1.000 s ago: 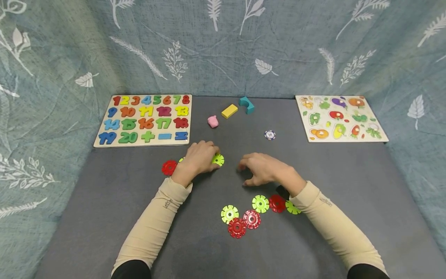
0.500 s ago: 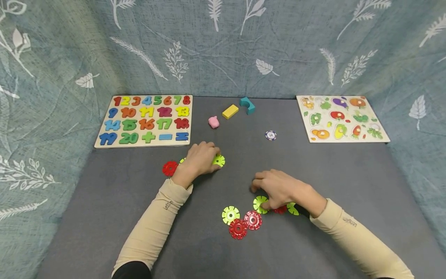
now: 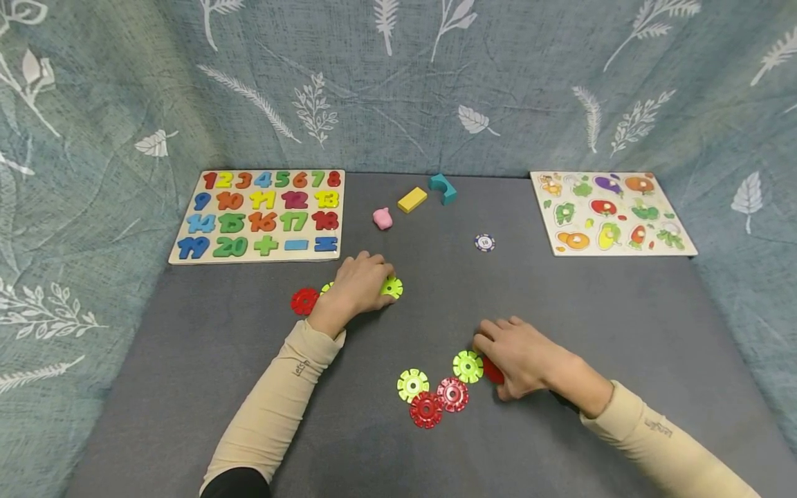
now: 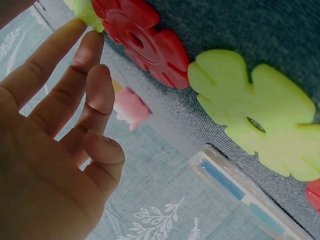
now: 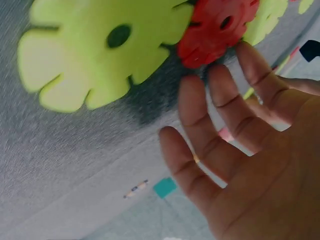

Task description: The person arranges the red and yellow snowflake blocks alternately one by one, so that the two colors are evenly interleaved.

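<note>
Your left hand (image 3: 358, 282), left of centre in the head view, touches a green disc (image 3: 391, 288) (I can't tell whether thumb and finger clamp it). Your right hand (image 3: 523, 356), lower right of centre, has fingers apart at a red disc (image 3: 492, 372).

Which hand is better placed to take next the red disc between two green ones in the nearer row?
Probably the right hand: it is at this red disc and partly covers it. The left hand is farther away, over the other row of discs.
</note>
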A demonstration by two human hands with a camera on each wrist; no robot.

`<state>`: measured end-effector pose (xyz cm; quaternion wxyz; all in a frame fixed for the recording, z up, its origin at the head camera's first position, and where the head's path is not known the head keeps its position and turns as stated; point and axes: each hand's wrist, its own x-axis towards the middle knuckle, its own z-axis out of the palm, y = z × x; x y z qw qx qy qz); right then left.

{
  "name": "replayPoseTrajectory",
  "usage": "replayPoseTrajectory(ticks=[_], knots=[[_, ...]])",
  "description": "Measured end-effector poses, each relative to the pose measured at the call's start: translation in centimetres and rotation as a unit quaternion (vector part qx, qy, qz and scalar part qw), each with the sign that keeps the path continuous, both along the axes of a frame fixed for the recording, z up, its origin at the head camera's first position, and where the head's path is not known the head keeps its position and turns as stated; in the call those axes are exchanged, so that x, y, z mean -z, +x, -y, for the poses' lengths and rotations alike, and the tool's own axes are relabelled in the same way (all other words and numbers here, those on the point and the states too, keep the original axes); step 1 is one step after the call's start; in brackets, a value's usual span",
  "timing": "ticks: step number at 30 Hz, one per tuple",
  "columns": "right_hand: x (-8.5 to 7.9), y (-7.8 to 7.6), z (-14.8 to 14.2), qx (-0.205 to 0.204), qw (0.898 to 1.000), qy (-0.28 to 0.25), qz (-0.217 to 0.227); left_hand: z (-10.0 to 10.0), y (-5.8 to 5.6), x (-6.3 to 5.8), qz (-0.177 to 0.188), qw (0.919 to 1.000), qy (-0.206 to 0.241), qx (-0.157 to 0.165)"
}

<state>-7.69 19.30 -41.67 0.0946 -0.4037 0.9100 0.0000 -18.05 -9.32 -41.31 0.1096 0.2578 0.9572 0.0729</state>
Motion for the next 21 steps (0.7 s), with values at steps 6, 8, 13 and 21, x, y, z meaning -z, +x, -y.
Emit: replayPoseTrajectory(ticks=[6, 8, 13, 21], knots=[[0.46, 0.66, 0.08, 0.013, 1.000, -0.017, -0.007, 0.03, -0.03, 0.12, 0.002, 1.0000, 0.000, 0.000], [0.58, 0.74, 0.05, 0.011, 1.000, -0.024, -0.012, 0.05, -0.01, 0.11, 0.001, 1.0000, -0.002, -0.001], [0.72, 0.81, -0.05, 0.012, 1.000, -0.026, -0.003, 0.01, 0.03, 0.01, -0.002, 1.0000, -0.004, -0.002], [0.47, 0.74, -0.32, 0.016, 0.999, -0.029, 0.007, 0.03, 0.10, -0.03, -0.004, 1.0000, -0.003, 0.000]])
